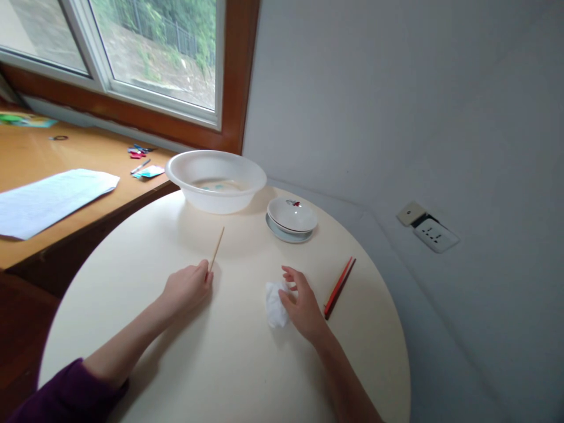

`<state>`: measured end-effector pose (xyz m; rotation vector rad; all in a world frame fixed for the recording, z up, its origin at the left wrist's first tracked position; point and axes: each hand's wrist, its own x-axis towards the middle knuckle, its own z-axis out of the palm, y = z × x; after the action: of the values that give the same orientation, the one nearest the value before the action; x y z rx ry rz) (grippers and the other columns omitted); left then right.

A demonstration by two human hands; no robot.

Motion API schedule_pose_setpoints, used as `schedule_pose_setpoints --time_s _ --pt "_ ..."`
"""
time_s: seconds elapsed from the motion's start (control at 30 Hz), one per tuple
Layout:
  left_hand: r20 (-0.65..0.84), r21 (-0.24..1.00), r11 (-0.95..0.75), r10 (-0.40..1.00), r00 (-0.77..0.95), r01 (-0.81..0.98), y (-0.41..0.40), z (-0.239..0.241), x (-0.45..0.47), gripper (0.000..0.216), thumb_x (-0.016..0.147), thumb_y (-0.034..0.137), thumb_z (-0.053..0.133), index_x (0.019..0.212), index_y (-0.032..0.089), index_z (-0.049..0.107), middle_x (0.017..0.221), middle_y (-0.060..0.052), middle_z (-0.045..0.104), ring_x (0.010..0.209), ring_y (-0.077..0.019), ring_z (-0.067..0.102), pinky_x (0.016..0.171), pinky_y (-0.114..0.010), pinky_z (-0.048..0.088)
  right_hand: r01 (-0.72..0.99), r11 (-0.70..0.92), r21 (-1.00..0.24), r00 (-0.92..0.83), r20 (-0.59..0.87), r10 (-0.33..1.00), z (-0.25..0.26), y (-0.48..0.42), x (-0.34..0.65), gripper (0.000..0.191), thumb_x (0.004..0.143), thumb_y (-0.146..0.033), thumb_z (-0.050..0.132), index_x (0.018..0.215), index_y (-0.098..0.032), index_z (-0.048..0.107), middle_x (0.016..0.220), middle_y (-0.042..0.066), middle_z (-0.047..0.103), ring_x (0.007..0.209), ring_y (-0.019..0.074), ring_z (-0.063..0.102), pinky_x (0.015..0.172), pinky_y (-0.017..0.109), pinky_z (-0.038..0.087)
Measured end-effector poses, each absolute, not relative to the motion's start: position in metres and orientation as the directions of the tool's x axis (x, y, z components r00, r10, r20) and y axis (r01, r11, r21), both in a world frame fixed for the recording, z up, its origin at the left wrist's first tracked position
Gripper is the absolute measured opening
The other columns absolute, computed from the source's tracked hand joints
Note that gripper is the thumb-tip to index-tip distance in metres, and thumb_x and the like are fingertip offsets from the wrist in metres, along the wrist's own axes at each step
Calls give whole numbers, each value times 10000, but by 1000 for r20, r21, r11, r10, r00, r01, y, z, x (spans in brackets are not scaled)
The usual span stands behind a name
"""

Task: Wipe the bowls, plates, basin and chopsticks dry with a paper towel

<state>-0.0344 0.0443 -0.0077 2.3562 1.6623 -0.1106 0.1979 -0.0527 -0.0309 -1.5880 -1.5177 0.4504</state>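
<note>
My left hand (188,286) rests on the round cream table (229,364), fingers pinched on the near end of a thin wooden stick (217,247) that points away toward the basin. My right hand (301,304) lies to the right of it, fingers curled around a crumpled white tissue (275,305) on the tabletop. A pair of red chopsticks (339,287) lies just right of my right hand, not touched.
A white plastic basin (215,178) with a little water stands at the table's far edge. Stacked small white dishes (291,217) sit to its right. A wooden desk (53,158) with a paper sheet (48,198) adjoins on the left, under a window. A wall socket (435,234) is on the right wall.
</note>
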Motion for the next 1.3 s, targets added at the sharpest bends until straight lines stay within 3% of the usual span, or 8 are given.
schedule_pose_setpoints --time_s 0.17,0.3,0.57,0.77,0.87,1.0,1.13,1.3 --pt "-196 150 -323 917 349 934 46 -8 -34 337 853 280 234 902 145 538 827 -155 654 739 -285 615 585 -339 392 723 86 -685 282 407 869 -34 -48 205 294 746 -194 501 1038 -180 524 925 69 560 848 191 533 710 329 450" --pt "-187 149 -329 917 353 933 45 -9 -35 331 846 267 239 877 143 544 809 -154 652 725 -280 613 573 -330 381 778 183 -601 155 466 871 -20 -54 201 85 763 -178 513 841 -193 542 788 33 530 743 168 510 702 308 433" --pt "-156 186 -352 911 381 917 46 -13 -35 280 849 268 243 839 170 505 770 -122 644 665 -241 591 545 -303 324 839 270 -472 -247 110 963 -10 -66 195 528 606 -321 741 1091 -244 546 1180 69 526 1122 232 446 957 376 294" --pt "-42 418 -384 897 440 823 43 -19 -28 206 851 279 244 775 209 422 629 -30 560 577 -189 515 542 -286 307 802 271 -532 -136 279 951 -19 -58 197 235 771 -136 519 938 -229 655 1148 86 583 1086 212 500 954 402 294" --pt "40 631 -364 897 440 685 40 -21 -22 195 854 319 258 727 222 369 583 11 502 550 -161 474 547 -273 321 645 164 -747 121 312 942 -20 -53 195 203 805 -270 487 774 -170 661 868 66 658 829 199 588 755 323 430" --pt "45 847 -274 891 451 456 30 -23 -11 225 851 366 273 696 221 348 515 52 439 495 -123 398 517 -248 314 176 -99 -979 460 -7 888 -26 -48 194 294 718 -405 563 582 -145 580 501 -15 535 471 126 484 443 235 368" --pt "25 954 -173 857 514 243 14 -25 2 257 830 422 331 691 210 373 504 76 382 464 -89 320 466 -220 275 -327 -88 -941 475 -244 845 -29 -45 187 242 609 -339 675 744 -144 626 669 23 642 590 148 569 514 248 443" --pt "-143 983 185 760 634 0 -7 -33 18 355 754 546 442 666 210 369 418 115 320 363 -52 219 370 -194 182 -606 -146 -782 218 -340 915 -22 -49 154 275 647 -349 655 819 -135 641 841 75 678 773 192 611 722 337 488"
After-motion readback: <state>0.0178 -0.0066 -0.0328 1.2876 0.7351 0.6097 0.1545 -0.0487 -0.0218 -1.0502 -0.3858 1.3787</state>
